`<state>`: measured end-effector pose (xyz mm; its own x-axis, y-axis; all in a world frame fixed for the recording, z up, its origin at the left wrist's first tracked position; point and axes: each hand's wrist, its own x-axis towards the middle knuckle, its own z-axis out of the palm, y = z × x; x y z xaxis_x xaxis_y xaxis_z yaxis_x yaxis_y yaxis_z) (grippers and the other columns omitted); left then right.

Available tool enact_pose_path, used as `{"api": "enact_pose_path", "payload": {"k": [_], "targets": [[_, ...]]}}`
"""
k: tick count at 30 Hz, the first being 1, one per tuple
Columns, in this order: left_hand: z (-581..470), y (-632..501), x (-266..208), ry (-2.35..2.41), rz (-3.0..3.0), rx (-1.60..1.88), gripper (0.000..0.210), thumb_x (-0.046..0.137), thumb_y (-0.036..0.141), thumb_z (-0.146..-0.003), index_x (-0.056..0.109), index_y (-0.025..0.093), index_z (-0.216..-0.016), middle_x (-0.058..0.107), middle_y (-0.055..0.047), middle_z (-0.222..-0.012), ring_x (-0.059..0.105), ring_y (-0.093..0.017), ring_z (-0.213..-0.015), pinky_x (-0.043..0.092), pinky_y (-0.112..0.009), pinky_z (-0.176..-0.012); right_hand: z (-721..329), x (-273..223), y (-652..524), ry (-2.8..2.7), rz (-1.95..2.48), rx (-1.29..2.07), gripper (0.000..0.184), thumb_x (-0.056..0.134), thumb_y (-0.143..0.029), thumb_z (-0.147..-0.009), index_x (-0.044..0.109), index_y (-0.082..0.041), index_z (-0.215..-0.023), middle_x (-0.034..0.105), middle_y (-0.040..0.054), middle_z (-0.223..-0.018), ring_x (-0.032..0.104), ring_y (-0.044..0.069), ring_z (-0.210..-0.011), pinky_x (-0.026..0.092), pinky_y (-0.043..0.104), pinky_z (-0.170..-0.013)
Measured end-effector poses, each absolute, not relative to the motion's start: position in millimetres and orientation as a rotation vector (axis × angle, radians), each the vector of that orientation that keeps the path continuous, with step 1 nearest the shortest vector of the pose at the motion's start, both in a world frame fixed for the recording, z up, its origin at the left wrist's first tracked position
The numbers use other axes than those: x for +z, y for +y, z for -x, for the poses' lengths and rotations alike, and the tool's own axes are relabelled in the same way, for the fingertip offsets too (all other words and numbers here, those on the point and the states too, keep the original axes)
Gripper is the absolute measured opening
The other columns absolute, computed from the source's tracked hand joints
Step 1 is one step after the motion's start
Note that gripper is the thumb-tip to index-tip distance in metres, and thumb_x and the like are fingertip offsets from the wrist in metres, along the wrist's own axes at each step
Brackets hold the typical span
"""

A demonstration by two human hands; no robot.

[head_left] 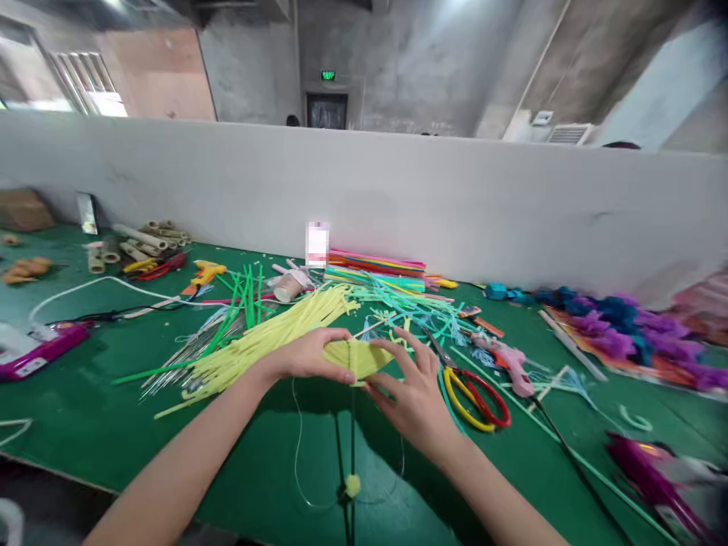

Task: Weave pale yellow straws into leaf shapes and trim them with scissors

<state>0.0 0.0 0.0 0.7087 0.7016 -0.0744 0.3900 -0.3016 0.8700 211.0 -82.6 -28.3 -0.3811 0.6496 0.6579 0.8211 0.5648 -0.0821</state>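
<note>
A flat yellow-green piece of pipe cleaners [372,358], pointed at the sides with a ridge down its middle, is held up above the table. My left hand [312,355] pinches its left half, thumb below and fingers behind. On its right edge rest the fingertips and thumb of my right hand [418,390], curved around it. A thin dark stem runs down beneath it, with a small yellow fuzzy ball [353,485] on it. Thin clear line hangs in a loop on both sides. Behind my left hand lies a bundle of yellow pipe cleaners [284,326].
Scissors with red and yellow handles [478,398] lie right of my right hand. Glue guns, one yellow [208,271], one pink [515,368], and purple ones at both sides [48,349], sit around. Green pipe cleaners [249,303], bamboo pieces [148,241] and purple fuzzy pieces [660,334] lie farther off.
</note>
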Motion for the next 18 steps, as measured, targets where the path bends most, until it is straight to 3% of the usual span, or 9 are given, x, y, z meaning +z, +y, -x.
{"api": "enact_pose_path", "payload": {"k": [5,12,18], "targets": [[4,2,-8,0.937,-1.826,0.457,0.083,0.084,0.043,-0.052,0.054,0.015,-0.125,0.062,-0.009,-0.115,0.059,-0.028,-0.104,0.048,-0.033,-0.083,-215,-23,-82,-2.077,1.218,-0.315,0.008,0.068,-0.03,-0.081,0.067,-0.025,-0.075,0.052,0.0077,-0.127,0.033,0.035,-0.129,0.033,0.053,-0.097],[5,3,-10,0.899,-1.75,0.423,0.075,0.083,0.042,-0.055,0.058,0.016,-0.12,0.069,-0.007,-0.104,0.064,-0.026,-0.096,0.051,-0.032,-0.08,-215,-21,-80,-1.999,1.397,-0.342,0.022,0.075,-0.042,-0.073,0.063,-0.024,-0.076,0.053,0.0081,-0.126,0.036,0.036,-0.125,0.031,0.054,-0.093],[5,4,-9,0.939,-1.758,0.447,0.075,0.084,0.042,-0.053,0.059,0.016,-0.119,0.067,-0.007,-0.111,0.062,-0.026,-0.101,0.05,-0.031,-0.081,-224,-21,-78,-2.05,1.346,-0.514,0.006,0.07,-0.022,-0.077,0.069,-0.026,-0.08,0.053,0.0098,-0.119,0.044,0.033,-0.109,0.036,0.046,-0.084]]}}
